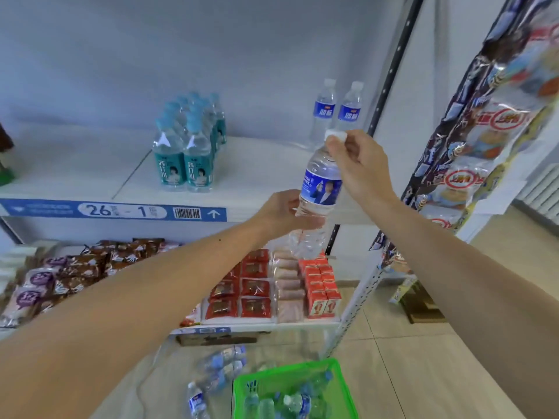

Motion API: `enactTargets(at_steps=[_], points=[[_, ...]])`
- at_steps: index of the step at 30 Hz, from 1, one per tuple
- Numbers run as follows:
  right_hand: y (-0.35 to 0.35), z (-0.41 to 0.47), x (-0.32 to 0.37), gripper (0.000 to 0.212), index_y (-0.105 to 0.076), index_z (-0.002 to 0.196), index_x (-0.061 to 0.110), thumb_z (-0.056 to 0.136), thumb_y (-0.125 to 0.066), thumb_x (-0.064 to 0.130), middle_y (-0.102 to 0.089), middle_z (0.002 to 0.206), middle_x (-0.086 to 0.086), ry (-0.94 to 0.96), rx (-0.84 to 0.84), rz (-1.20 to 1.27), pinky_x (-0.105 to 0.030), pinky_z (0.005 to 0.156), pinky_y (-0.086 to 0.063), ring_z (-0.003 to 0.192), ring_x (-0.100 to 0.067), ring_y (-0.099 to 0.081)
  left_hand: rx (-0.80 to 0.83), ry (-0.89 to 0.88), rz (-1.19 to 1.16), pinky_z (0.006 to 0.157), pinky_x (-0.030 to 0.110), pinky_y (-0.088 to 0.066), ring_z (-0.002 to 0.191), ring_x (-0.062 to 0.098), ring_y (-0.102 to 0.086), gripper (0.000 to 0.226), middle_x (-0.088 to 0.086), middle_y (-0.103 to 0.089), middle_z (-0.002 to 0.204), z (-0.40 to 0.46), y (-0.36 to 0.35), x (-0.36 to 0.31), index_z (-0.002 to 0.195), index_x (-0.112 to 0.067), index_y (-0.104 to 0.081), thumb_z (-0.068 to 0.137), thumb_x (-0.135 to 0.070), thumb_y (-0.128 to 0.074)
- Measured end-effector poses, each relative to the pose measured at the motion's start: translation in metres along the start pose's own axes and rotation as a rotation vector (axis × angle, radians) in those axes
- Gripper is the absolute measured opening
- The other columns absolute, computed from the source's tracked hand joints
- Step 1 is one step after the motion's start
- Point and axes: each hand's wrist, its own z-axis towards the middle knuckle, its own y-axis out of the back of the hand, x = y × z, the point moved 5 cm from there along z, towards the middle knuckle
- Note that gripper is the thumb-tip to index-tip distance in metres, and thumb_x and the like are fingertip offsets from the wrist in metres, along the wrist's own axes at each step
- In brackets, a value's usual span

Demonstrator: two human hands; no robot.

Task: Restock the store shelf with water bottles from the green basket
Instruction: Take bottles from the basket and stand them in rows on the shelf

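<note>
Both hands hold one clear water bottle (321, 189) with a blue label in front of the white shelf (266, 164). My left hand (281, 211) grips its lower body. My right hand (361, 164) pinches its white cap from above. The bottle tilts slightly, its base over the shelf's front edge. Two matching bottles (337, 111) stand upright at the back right of the shelf. The green basket (341, 385) sits on the floor at the bottom, with several bottles lying in it.
A cluster of teal-labelled bottles (189, 146) stands mid-shelf. Snack packs and red cartons (272, 285) fill the lower shelf. Loose bottles (217, 373) lie on the floor left of the basket. A hanging snack strip (472, 140) and a black upright post (390, 71) stand at right.
</note>
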Motion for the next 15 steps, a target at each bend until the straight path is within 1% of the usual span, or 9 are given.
enactTargets(at_steps=[2, 3, 5, 6, 8, 10, 13, 15], points=[[0.003, 0.013, 0.012, 0.028, -0.062, 0.104, 0.022, 0.089, -0.059, 0.045, -0.069, 0.097, 0.014, -0.004, 0.023, 0.05, -0.016, 0.079, -0.049, 0.09, 0.004, -0.064, -0.01, -0.025, -0.022, 0.072, 0.017, -0.051, 0.089, 0.003, -0.068, 0.044, -0.013, -0.073, 0.095, 0.009, 0.01, -0.016, 0.105, -0.029, -0.067, 0.065, -0.03, -0.085], [0.004, 0.018, 0.015, 0.031, -0.061, 0.107, 0.022, 0.088, -0.059, 0.046, -0.069, 0.1, 0.014, -0.015, 0.042, 0.087, -0.018, 0.082, -0.049, 0.093, 0.004, -0.064, -0.02, -0.031, -0.03, 0.071, 0.016, -0.051, 0.089, 0.004, -0.068, 0.044, -0.011, -0.073, 0.096, 0.014, 0.014, -0.022, 0.108, -0.026, -0.066, 0.067, -0.027, -0.084], [0.006, 0.024, 0.01, 0.04, -0.059, 0.114, 0.024, 0.086, -0.058, 0.052, -0.067, 0.112, 0.012, -0.058, 0.066, 0.125, -0.029, 0.092, -0.051, 0.104, -0.001, -0.063, -0.044, -0.04, -0.042, 0.069, 0.015, -0.049, 0.09, 0.005, -0.068, 0.044, -0.008, -0.073, 0.099, 0.026, 0.022, -0.031, 0.111, -0.022, -0.065, 0.07, -0.023, -0.082], [0.008, 0.025, 0.003, 0.041, -0.057, 0.115, 0.027, 0.086, -0.056, 0.055, -0.065, 0.116, 0.011, -0.085, 0.073, 0.117, -0.035, 0.097, -0.05, 0.109, -0.004, -0.061, -0.059, -0.043, -0.046, 0.067, 0.013, -0.048, 0.089, 0.005, -0.067, 0.044, -0.007, -0.072, 0.1, 0.033, 0.024, -0.033, 0.111, -0.02, -0.064, 0.071, -0.022, -0.082], [0.01, 0.025, -0.018, 0.03, -0.056, 0.106, 0.039, 0.086, -0.051, 0.06, -0.062, 0.118, 0.013, -0.137, 0.085, 0.081, -0.042, 0.102, -0.047, 0.112, -0.006, -0.059, -0.101, -0.044, -0.053, 0.061, 0.009, -0.046, 0.085, 0.004, -0.066, 0.042, -0.004, -0.072, 0.101, 0.048, 0.029, -0.037, 0.111, -0.018, -0.064, 0.072, -0.021, -0.081], [0.011, 0.027, -0.043, 0.024, -0.053, 0.096, 0.043, 0.087, -0.045, 0.064, -0.061, 0.115, 0.014, -0.183, 0.089, 0.043, -0.044, 0.103, -0.046, 0.112, -0.008, -0.058, -0.157, -0.031, -0.053, 0.062, 0.012, -0.046, 0.084, 0.004, -0.065, 0.043, -0.003, -0.071, 0.1, 0.066, 0.032, -0.036, 0.11, -0.018, -0.063, 0.072, -0.023, -0.081], [0.008, 0.039, -0.078, 0.034, -0.052, 0.091, 0.04, 0.086, -0.036, 0.071, -0.062, 0.111, 0.009, -0.239, 0.097, -0.006, -0.047, 0.1, -0.047, 0.109, -0.014, -0.059, -0.27, -0.01, -0.033, 0.067, 0.018, -0.047, 0.082, 0.004, -0.064, 0.043, -0.006, -0.069, 0.094, 0.098, 0.036, -0.029, 0.103, -0.022, -0.061, 0.067, -0.027, -0.084], [0.003, 0.051, -0.099, 0.04, -0.052, 0.094, 0.037, 0.085, -0.033, 0.072, -0.062, 0.11, 0.007, -0.27, 0.111, 0.004, -0.048, 0.099, -0.047, 0.107, -0.015, -0.059, -0.357, 0.01, -0.02, 0.071, 0.021, -0.05, 0.084, 0.007, -0.065, 0.05, -0.004, -0.069, 0.097, 0.12, 0.036, -0.02, 0.104, -0.022, -0.059, 0.063, -0.029, -0.086]])
